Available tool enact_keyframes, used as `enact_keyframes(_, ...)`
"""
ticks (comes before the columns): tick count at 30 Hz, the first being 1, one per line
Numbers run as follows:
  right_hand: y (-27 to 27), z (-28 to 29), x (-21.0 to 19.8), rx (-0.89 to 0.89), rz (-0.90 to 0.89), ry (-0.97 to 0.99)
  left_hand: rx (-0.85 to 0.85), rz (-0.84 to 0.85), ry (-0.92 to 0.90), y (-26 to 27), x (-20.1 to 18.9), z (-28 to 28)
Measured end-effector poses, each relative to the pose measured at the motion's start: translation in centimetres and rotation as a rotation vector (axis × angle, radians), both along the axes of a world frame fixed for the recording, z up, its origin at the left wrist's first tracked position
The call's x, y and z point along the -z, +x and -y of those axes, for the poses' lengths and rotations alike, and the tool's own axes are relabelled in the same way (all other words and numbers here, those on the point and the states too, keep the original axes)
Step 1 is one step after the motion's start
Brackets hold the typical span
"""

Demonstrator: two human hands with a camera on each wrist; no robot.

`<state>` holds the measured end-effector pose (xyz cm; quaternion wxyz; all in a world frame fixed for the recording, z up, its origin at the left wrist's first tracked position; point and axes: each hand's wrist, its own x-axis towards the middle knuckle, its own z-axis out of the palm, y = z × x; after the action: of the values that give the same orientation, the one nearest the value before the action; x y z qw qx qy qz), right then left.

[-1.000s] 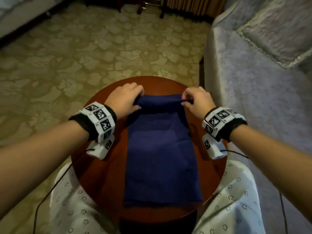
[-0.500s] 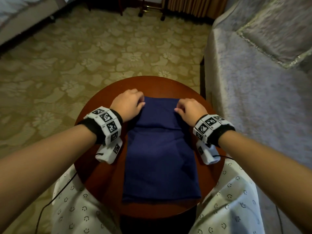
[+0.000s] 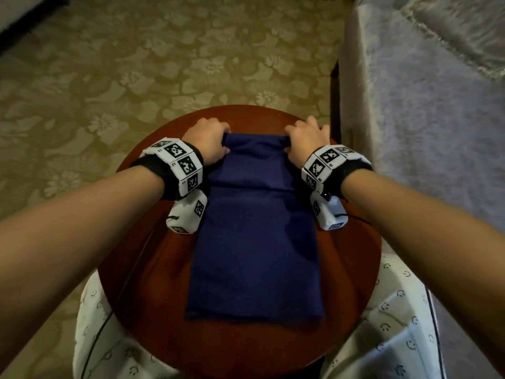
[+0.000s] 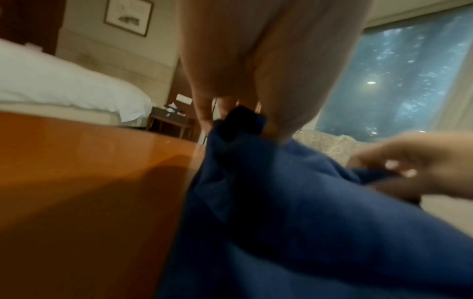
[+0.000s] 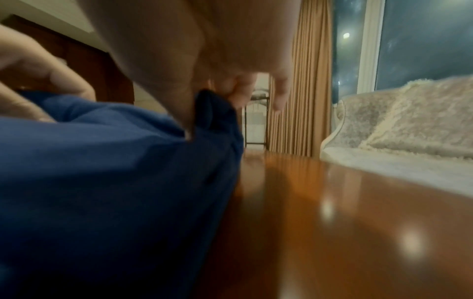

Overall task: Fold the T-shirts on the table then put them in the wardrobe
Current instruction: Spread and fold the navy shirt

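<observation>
A navy blue T-shirt (image 3: pixel 254 242) lies as a long narrow strip on the round red-brown wooden table (image 3: pixel 153 269). Its far end is folded back towards me, with a crease line across it. My left hand (image 3: pixel 210 140) pinches the far left corner of that fold. My right hand (image 3: pixel 306 138) pinches the far right corner. The left wrist view shows blue cloth (image 4: pixel 281 202) held between thumb and fingers (image 4: pixel 204 113). In the right wrist view the cloth (image 5: pixel 115 172) is gripped the same way by my thumb and fingers (image 5: pixel 238 89). The wardrobe is not in view.
A grey-covered sofa (image 3: pixel 423 119) stands close on the right of the table. Patterned carpet (image 3: pixel 136 64) lies beyond and to the left. A white bed (image 4: pixel 64 87) and a nightstand (image 4: pixel 169 119) are off to the left. My lap in patterned white trousers (image 3: pixel 396 337) is under the near table edge.
Both hands have taken hold of the folded far end's corners; they pressed down on the cloth half a second ago and now grip the fold at the far edge. The camera view has tilted downward.
</observation>
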<state>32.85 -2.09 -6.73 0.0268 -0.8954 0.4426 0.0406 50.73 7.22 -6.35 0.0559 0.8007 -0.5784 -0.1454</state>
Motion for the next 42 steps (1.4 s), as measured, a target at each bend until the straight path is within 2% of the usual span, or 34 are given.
enact_keyframes(4, 0.3, 1.4, -2.3, 0.088, 0.214, -0.092, -0.031, -0.014, -0.255, 0.4, -1.7, 0.7)
enact_keyframes(7, -0.5, 0.9, -3.8, 0.087, 0.285, -0.059, 0.016, -0.009, -0.307, 0.5, -2.8, -0.3)
enact_keyframes(13, -4.3, -3.5, -3.7, 0.000, 0.270, -0.010, 0.179, -0.016, -0.271, -1.5, -3.1, -5.5)
enact_keyframes(17, -7.1, -6.5, -3.0, -0.047, 0.225, 0.015, 0.287, 0.062, -0.259, -3.3, -2.6, -9.0)
enact_keyframes(21, -8.9, -8.7, -1.2, -0.120, 0.018, 0.062, 0.394, 0.134, -0.078, -4.8, -1.4, -11.4)
enact_keyframes(22, -9.1, -9.0, -0.7, -0.129, -0.035, 0.087, 0.394, 0.115, -0.040, -5.1, -1.2, -11.7)
enact_keyframes(24, -9.2, -9.4, -0.4, -0.120, -0.032, 0.134, 0.346, 0.051, -0.051, -5.5, -1.0, -11.9)
enact_keyframes(28, -7.8, -8.5, -1.4, -0.076, 0.178, 0.101, 0.190, 0.049, -0.178, -5.6, -1.3, -10.3)
enact_keyframes(31, -6.5, -6.7, -1.5, -0.039, 0.253, 0.039, 0.127, 0.069, -0.052, -5.4, -1.2, -8.3)
enact_keyframes(35, -5.0, -4.3, -0.5, -0.039, 0.035, 0.161, 0.048, -0.102, 0.161, -4.0, -0.7, -5.7)
enact_keyframes(37, -4.6, -3.3, -0.1, -0.023, -0.059, 0.214, 0.032, -0.163, 0.211, -3.4, -0.8, -4.7)
enact_keyframes(40, -3.9, -2.4, -0.2, -0.007, -0.087, 0.232, 0.063, -0.118, 0.199, -2.9, -1.1, -3.3)
enact_keyframes(42, -3.5, -2.3, -0.7, -0.006, -0.071, 0.175, 0.074, -0.045, 0.142, -2.9, -1.6, -2.8)
